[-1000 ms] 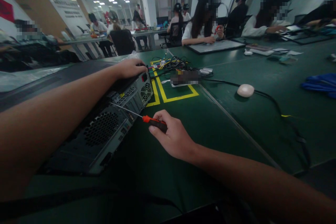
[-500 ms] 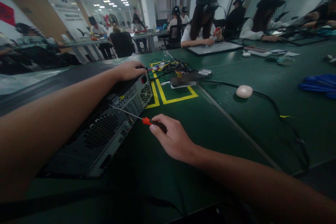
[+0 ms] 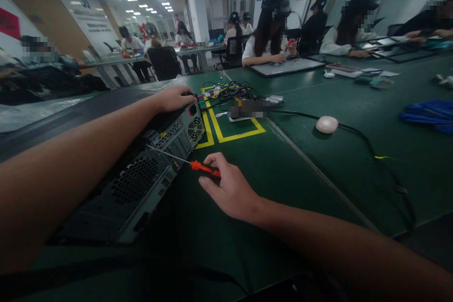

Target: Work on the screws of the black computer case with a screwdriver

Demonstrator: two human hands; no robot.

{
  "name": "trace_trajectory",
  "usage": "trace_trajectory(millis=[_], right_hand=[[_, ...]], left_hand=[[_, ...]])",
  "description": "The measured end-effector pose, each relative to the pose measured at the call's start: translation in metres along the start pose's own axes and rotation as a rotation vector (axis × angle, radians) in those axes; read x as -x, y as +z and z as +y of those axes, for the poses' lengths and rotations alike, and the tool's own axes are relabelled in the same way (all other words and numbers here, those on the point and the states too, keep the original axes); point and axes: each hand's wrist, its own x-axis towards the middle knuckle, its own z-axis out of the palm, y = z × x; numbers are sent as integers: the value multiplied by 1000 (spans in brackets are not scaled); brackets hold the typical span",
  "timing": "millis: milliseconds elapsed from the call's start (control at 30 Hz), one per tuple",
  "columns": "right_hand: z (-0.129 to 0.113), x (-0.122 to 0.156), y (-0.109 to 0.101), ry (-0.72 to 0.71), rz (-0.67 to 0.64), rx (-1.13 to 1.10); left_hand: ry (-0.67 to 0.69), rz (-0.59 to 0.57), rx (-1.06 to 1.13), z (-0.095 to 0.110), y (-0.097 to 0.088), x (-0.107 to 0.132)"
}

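A computer case point(image 3: 166, 155) lies on its side at the left, with its rear panel, fan grilles and ports facing me. My left hand point(image 3: 177, 98) rests over the top edge at the far rear corner, fingers bent over the rim and steadying it. In my right hand point(image 3: 230, 188) is a screwdriver point(image 3: 203, 168) with an orange and black handle. My thumb stands a little off the handle, while the fingers curl behind it. The thin shaft reaches left to the rear panel near its upper edge; the exact contact at the tip is too small to make out.
Tangled cables point(image 3: 237, 89) lie beyond the case, near yellow tape markings point(image 3: 240, 137). A pale rounded object point(image 3: 327, 124) sits by a black cable on the right, with a blue cloth-like bundle point(image 3: 426, 115) farther over. Several people work at tables behind.
My right thumb and fingers have loosened around the screwdriver handle, and more of its orange part shows. My left hand stays on the case.
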Motion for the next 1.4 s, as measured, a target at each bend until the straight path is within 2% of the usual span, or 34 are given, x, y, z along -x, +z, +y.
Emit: trace_trajectory(millis=[200,1400], right_hand=[[3,-1,0,-30,1,5],[-4,1,-4,11,-25,5]], left_hand=[[-3,-6,-11,2,-1,1],[-8,1,-43,-1,1,0]])
